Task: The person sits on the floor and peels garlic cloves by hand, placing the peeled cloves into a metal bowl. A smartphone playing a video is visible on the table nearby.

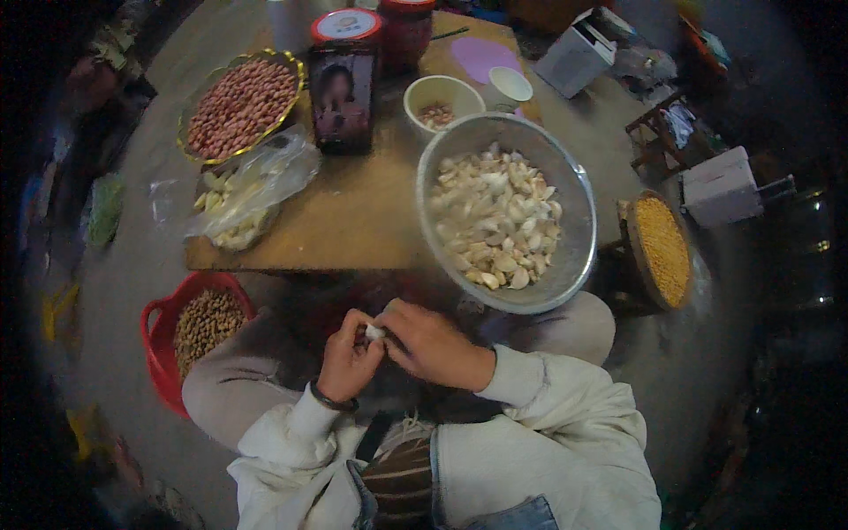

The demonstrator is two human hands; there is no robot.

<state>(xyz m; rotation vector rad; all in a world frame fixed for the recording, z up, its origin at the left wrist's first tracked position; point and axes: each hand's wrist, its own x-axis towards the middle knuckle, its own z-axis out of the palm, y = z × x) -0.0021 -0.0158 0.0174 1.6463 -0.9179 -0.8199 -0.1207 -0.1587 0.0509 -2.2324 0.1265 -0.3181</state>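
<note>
Above my lap, my left hand [349, 363] pinches a whitish garlic clove [375, 331] between thumb and fingers. The fingertips of my right hand [437, 346] meet the same clove from the right; that hand is slightly blurred. Partly covered by fingers, the clove shows only its pale upper side. Ahead and to the right, a large metal bowl [575, 265] holds many unpeeled garlic cloves [503, 212]. A clear plastic bag [285, 165] lies at the table's left front, with pale peeled cloves [228, 225] in and under it.
On the wooden table [351, 232] stand a gold-rimmed dish of peanuts [242, 109], a smartphone [342, 99] with a lit screen, a red-lidded jar [348, 25] and a pale tub [414, 99]. A red basket [156, 358] sits by my left knee, yellow kernels [662, 252] at right.
</note>
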